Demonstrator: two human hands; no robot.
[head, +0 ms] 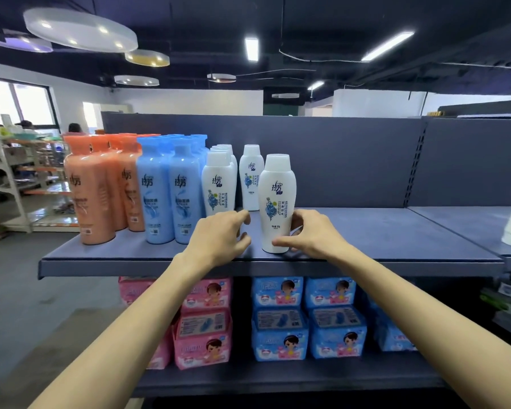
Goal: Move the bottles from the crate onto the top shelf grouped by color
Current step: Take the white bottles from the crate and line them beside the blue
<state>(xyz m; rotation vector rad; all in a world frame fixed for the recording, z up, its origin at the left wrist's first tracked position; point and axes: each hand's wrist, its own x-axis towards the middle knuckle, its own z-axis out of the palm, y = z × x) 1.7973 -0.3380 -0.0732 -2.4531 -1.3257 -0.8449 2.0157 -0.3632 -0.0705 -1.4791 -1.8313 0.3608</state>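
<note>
On the top shelf [381,231]: your bottles stand upright in groups by colour, packed toward the left end.
Orange bottles [95,190]: farthest left, in rows running from the front edge toward the back panel.
Blue bottles [160,190]: just beside the orange ones on their right, also in rows running back.
White bottles [219,184]: a single file right of the blue group, with one more white bottle [251,178] standing apart further back.
Front white bottle [276,196]: upright near the shelf's front edge, right of the white file and forward of the lone one, label facing you.
Right hand [313,231]: you are grasping the front white bottle low down, with your thumb on its front near the base and your fingers curled round its right side.
Left hand [219,237]: released and holding nothing. Its fingers are loosely curled and it hovers over the shelf just left of the front white bottle, with a gap between them.
Lower shelf [278,379]: pink packs [204,320] are stacked on the left and blue packs [307,320] on the right, beneath your forearms.
</note>
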